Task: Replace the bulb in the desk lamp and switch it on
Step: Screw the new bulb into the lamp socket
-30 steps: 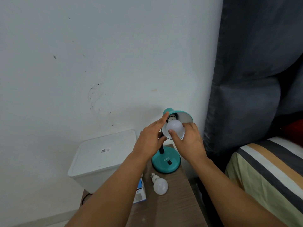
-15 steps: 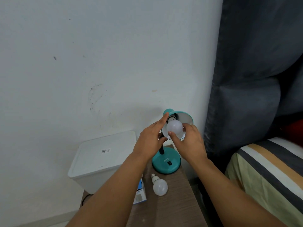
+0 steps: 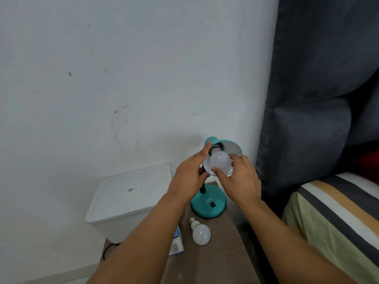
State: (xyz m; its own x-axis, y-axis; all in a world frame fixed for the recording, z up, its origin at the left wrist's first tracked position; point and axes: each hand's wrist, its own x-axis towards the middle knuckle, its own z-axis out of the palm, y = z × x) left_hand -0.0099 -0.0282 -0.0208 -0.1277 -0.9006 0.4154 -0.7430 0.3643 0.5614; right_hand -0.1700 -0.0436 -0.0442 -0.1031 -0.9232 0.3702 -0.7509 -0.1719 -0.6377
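- The right hand is gripping the bulb in the lamp, with the thumb under the round glass and fingers curling around its far side.
- The left hand is resting on the teal shade with its fingers out straight. One fingertip is touching the top of the shade, and the thumb is tucking in by the black neck. It is steadying the shade, not squeezing it.
- The bulb is sitting inside the shade, and its thin end is pointing up and back into the socket. Its round end is pointing down toward the person.
- So the bulb's long line is running from the right hand's fingers up into the socket. I think the next twist has to turn around that line, not push sideways.
- The right hand is the nearer one to the bulb, so it looks like the hand for the twisting.
- I cannot tell how far in the bulb is sitting.
- A second bulb is lying on its side on the wooden table, near the lamp base.
- The black switch on the base is not being touched yet.
- A white box is standing to the left.
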